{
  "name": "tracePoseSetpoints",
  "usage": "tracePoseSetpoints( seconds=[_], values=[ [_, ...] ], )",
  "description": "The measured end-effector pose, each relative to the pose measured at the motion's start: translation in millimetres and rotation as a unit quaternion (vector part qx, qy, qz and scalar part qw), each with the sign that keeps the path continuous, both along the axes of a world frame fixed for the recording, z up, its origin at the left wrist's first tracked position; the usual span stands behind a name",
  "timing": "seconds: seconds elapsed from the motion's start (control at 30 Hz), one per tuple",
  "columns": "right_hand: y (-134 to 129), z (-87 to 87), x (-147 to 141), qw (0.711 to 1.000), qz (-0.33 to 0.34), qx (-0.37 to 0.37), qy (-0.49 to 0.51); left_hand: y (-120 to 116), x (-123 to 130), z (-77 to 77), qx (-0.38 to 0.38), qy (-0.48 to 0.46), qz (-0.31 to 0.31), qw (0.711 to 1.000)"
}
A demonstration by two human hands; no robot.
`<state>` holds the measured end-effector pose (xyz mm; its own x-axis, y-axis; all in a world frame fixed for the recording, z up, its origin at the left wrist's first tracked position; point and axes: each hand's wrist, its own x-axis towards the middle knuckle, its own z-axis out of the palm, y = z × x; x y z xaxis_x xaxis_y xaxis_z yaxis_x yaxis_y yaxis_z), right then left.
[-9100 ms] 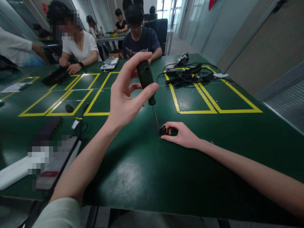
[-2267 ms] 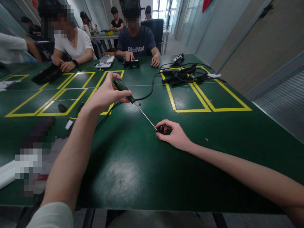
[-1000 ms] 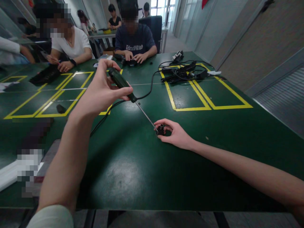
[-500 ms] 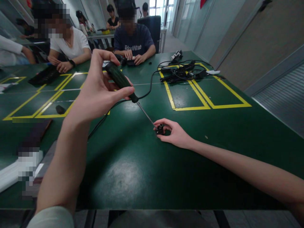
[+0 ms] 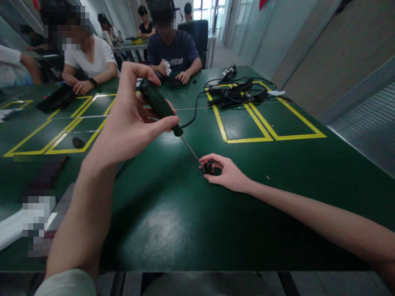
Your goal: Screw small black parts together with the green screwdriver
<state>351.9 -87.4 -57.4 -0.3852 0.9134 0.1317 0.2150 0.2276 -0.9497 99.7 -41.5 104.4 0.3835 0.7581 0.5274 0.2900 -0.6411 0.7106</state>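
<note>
My left hand (image 5: 135,111) grips the dark green handle of a screwdriver (image 5: 159,102), fingers and thumb around it. The thin metal shaft slants down to the right, and its tip meets a small black part (image 5: 207,167) on the green table (image 5: 173,238). The fingers and thumb of my right hand (image 5: 225,172) pinch that part from the right. A short round piece stands up on top of the part; its finer details are too small to tell.
Black cables and parts (image 5: 240,93) lie on yellow tape outlines at the back right. A cable runs behind my left hand. A dark lump (image 5: 78,142) and a brown flat object (image 5: 46,174) are at the left. People sit across the table.
My left hand and the screwdriver handle have shifted slightly right and down. My right hand has stayed in place. Across the table, a person's hand has lifted a white object.
</note>
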Motion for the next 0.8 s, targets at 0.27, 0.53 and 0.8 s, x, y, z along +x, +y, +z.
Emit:
tracePoseSetpoints(
  seconds=[0.27, 0.53, 0.8],
  values=[
    [0.4, 0.6, -0.6, 1.0, 0.0, 0.002, -0.001, 9.5, -2.2, -3.8, 0.08, 0.007, -0.047, 0.996],
    [-0.3, 0.9, -0.3, 1.0, -0.001, 0.004, -0.008, 10.6, -2.4, -4.8, 0.058, 0.003, -0.056, 0.997],
    [-1.2, 6.0, -3.6, 1.0, -0.012, 0.009, -0.016, 12.6, -1.8, -6.6, 0.059, 0.005, -0.068, 0.996]
  ],
)
